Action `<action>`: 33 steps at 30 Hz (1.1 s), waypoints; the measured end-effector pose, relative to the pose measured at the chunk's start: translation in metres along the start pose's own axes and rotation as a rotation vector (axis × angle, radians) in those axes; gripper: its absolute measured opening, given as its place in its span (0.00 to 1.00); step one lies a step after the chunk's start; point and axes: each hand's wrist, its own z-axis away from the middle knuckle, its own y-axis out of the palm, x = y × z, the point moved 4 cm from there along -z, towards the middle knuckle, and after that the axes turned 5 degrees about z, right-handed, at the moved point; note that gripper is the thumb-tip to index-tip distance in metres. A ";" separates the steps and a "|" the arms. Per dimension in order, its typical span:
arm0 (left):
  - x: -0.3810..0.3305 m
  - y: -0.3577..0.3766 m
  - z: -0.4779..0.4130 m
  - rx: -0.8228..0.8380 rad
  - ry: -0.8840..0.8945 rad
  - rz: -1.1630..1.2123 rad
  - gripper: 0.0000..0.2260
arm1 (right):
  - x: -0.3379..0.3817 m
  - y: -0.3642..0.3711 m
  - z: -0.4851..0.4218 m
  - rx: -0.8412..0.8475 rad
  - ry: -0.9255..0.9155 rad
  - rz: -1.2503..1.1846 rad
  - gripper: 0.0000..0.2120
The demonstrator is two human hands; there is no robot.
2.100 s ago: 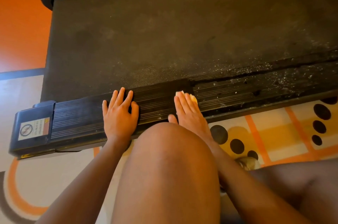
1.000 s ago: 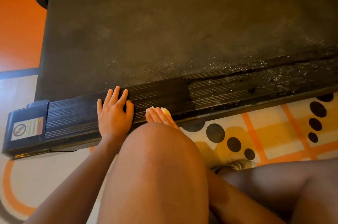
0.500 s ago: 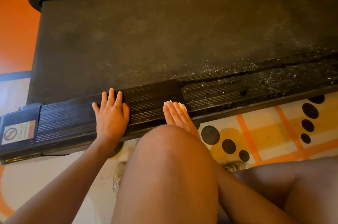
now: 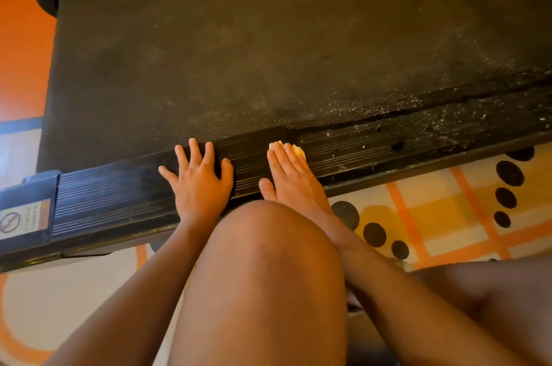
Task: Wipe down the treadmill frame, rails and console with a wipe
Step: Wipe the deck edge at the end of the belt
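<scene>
Pressing wipe (image 4: 298,150) on side rail (image 4: 388,141), right hand (image 4: 291,177); warning label (image 4: 24,219) illegible.

An orange wall (image 4: 21,46) meets a pale rug (image 4: 433,194) with black dots.

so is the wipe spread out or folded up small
Folded small, it seems: only a pale edge of the wipe shows past the flat right hand; the rest is hidden.
</scene>
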 end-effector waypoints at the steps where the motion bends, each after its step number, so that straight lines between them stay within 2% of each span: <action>1: -0.001 0.000 0.001 0.005 0.033 -0.002 0.26 | 0.000 0.002 0.003 0.006 0.005 0.007 0.37; 5: -0.002 0.001 0.001 0.010 0.054 -0.001 0.25 | -0.001 -0.010 -0.030 -0.040 0.036 0.018 0.31; 10: 0.000 0.000 0.002 -0.001 0.049 0.019 0.25 | -0.004 -0.016 -0.046 -0.042 0.061 -0.006 0.30; 12: -0.002 -0.001 0.003 -0.012 0.051 0.030 0.25 | -0.003 -0.008 -0.023 -0.055 0.033 -0.034 0.32; 15: -0.002 -0.001 0.004 -0.023 0.053 0.011 0.24 | -0.002 0.003 0.008 -0.022 0.009 -0.021 0.40; 16: -0.002 -0.001 0.004 -0.023 0.054 0.009 0.24 | -0.002 0.005 0.008 -0.015 0.013 -0.011 0.40; 20: -0.001 0.001 0.002 -0.021 0.053 0.025 0.25 | -0.002 -0.008 -0.034 -0.060 0.055 0.000 0.29; 23: 0.000 0.002 0.001 -0.016 0.048 0.019 0.25 | -0.005 -0.015 -0.053 -0.082 0.080 0.040 0.29; 26: -0.002 -0.001 0.004 -0.009 0.048 0.030 0.25 | -0.003 -0.002 -0.014 -0.127 0.060 0.032 0.30; 29: -0.002 -0.002 0.004 -0.015 0.049 0.029 0.25 | -0.002 0.011 0.022 -0.059 0.041 0.046 0.33; 33: -0.001 0.000 0.003 -0.018 0.049 0.035 0.25 | -0.003 -0.007 -0.018 -0.114 0.055 0.040 0.31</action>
